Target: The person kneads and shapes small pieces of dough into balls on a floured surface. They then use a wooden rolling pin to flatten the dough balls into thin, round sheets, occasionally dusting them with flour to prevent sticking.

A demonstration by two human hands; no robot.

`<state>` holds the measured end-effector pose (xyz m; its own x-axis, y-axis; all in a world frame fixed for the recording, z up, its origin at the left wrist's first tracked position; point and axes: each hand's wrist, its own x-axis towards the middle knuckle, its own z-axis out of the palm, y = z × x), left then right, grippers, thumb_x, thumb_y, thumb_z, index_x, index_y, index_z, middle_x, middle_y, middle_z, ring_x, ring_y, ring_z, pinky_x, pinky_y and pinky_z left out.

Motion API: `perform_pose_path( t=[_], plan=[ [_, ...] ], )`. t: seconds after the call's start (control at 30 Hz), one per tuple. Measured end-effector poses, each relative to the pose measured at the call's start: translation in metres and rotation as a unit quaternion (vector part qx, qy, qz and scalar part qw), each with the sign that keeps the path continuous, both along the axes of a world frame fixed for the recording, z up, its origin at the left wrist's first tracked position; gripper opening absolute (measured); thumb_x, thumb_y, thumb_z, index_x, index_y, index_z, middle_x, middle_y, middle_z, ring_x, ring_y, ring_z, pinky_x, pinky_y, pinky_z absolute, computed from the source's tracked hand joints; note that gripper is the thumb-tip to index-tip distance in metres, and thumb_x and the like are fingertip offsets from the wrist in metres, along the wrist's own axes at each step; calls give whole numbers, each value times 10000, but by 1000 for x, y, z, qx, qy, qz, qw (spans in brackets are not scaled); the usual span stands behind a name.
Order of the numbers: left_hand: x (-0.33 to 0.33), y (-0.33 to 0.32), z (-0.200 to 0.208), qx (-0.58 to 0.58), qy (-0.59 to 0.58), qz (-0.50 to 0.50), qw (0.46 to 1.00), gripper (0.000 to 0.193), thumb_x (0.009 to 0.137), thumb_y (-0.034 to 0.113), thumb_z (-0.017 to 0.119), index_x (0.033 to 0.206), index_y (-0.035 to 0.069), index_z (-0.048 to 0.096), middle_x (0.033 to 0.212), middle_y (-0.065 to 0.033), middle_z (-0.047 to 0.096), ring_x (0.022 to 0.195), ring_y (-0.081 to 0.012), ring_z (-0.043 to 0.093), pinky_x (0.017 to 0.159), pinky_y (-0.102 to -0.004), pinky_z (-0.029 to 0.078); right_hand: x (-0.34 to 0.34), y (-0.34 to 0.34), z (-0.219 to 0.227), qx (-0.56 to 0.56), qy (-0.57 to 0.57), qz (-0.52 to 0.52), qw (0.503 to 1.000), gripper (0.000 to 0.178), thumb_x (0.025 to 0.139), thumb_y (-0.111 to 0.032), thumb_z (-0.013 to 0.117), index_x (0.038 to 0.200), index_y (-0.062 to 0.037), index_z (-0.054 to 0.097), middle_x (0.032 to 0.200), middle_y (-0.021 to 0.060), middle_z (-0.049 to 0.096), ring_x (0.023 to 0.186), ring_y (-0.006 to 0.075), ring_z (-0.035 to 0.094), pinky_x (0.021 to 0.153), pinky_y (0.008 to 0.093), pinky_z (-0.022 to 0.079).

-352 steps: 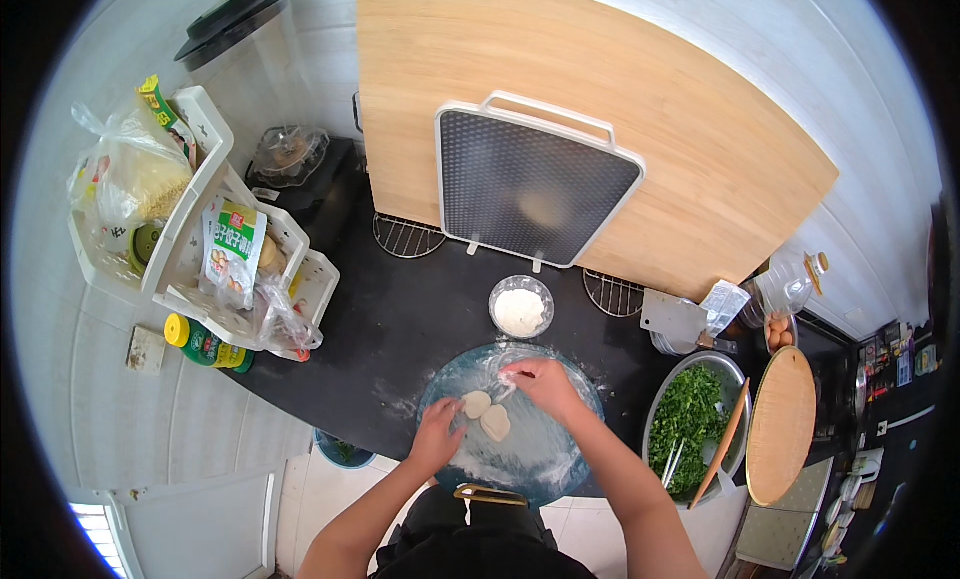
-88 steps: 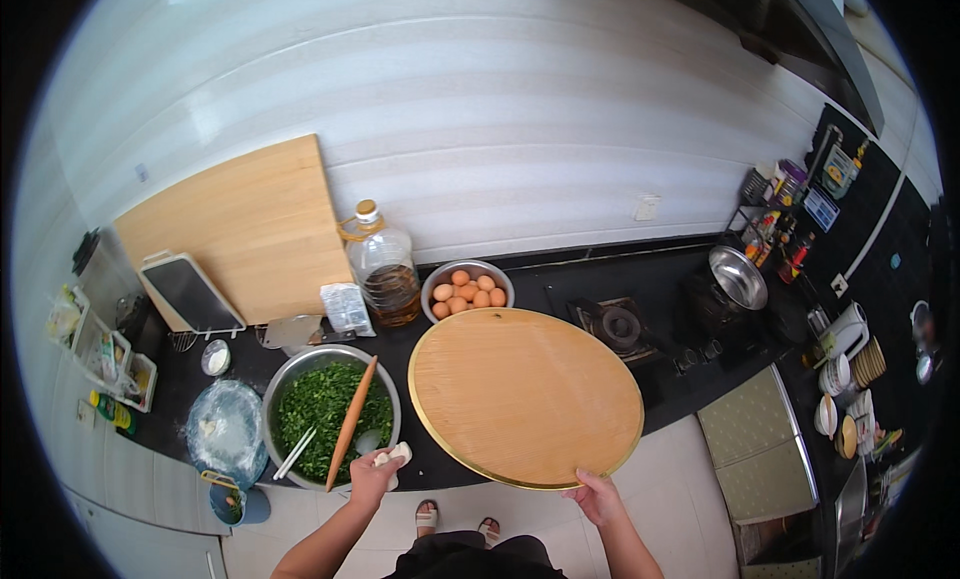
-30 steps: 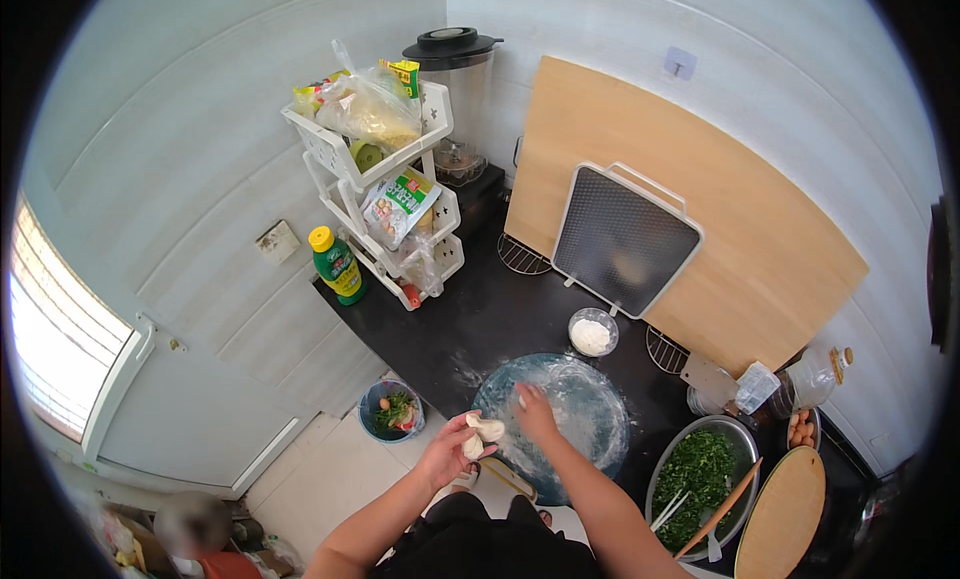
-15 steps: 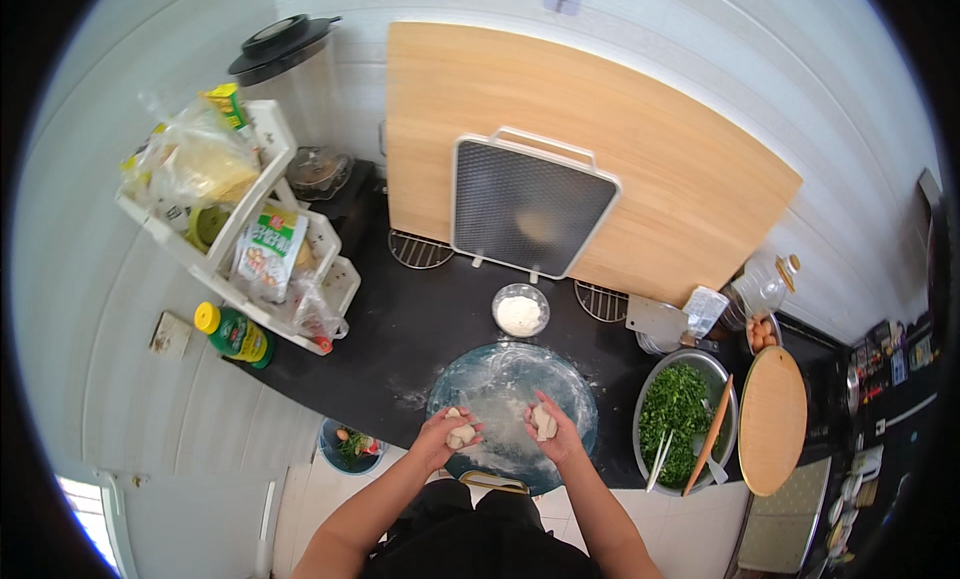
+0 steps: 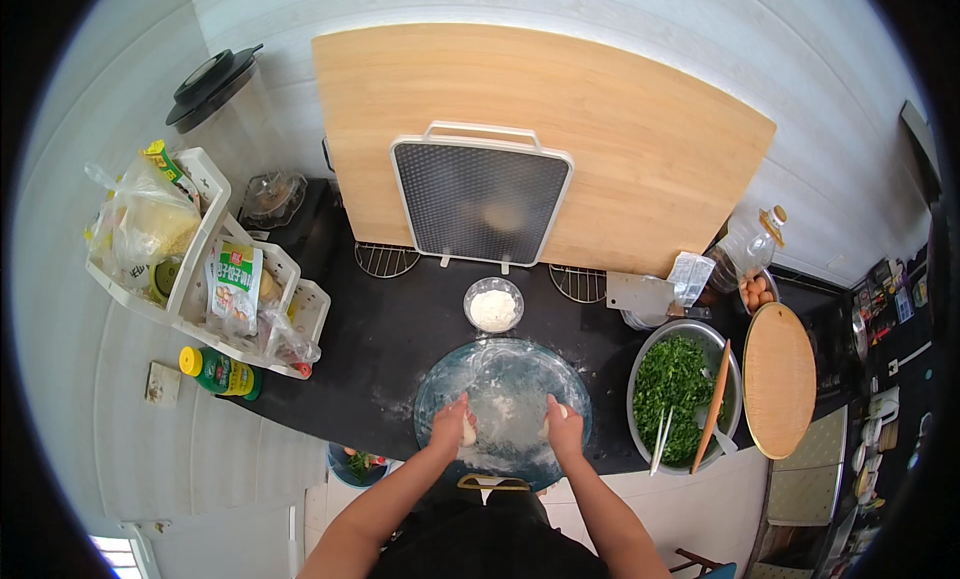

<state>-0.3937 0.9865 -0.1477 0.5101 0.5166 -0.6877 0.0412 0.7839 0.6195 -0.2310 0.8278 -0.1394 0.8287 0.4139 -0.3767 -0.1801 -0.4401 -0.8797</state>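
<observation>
Over the floured round board (image 5: 505,364), a blue-green disc at the counter's front edge, both my hands hold dough. My left hand (image 5: 449,425) is closed round a pale piece of dough (image 5: 468,434), which shows on its inner side. On the right part of the board, my right hand (image 5: 564,428) grips another piece of dough (image 5: 545,431), mostly hidden by the fingers. The hands are apart, with loose flour on the board between them. Just beyond the board stands a clear bowl of white flour (image 5: 494,309).
At right, a metal bowl (image 5: 738,399) holds chopped greens, with chopsticks and a rolling pin across it. Beside it are a round wooden board (image 5: 780,379), a cleaver (image 5: 640,292) and eggs (image 5: 757,293). A white rack (image 5: 190,324) stands left; a large wooden board (image 5: 640,129) leans behind.
My hands have turned from palms up, with the dough showing, to fingers wrapped round it and the backs outward. The whole view has shifted a little.
</observation>
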Motion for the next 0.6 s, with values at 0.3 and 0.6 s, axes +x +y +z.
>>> perform_pose_path(
  t=[0.3, 0.6],
  plan=[
    [-7, 7, -56, 186, 53, -105, 976, 470, 855, 88, 576, 1314, 26, 498, 1207, -137, 584, 1101, -226, 561, 909, -342, 446, -14, -4, -6, -148, -414, 261, 859, 296, 881, -199, 603, 1158, -97, 628, 1343, 152, 519, 1306, 336, 418, 1077, 529, 269],
    [-7, 18, -26, 211, 69, -92, 971, 554, 769, 40, 728, 1287, -3, 536, 1061, -96, 681, 886, -152, 660, 765, -282, 532, 2, 5, 17, -44, -367, 303, 878, 370, 805, -168, 684, 1151, -49, 633, 1267, 168, 576, 1231, 357, 488, 1053, 460, 351]
  ],
)
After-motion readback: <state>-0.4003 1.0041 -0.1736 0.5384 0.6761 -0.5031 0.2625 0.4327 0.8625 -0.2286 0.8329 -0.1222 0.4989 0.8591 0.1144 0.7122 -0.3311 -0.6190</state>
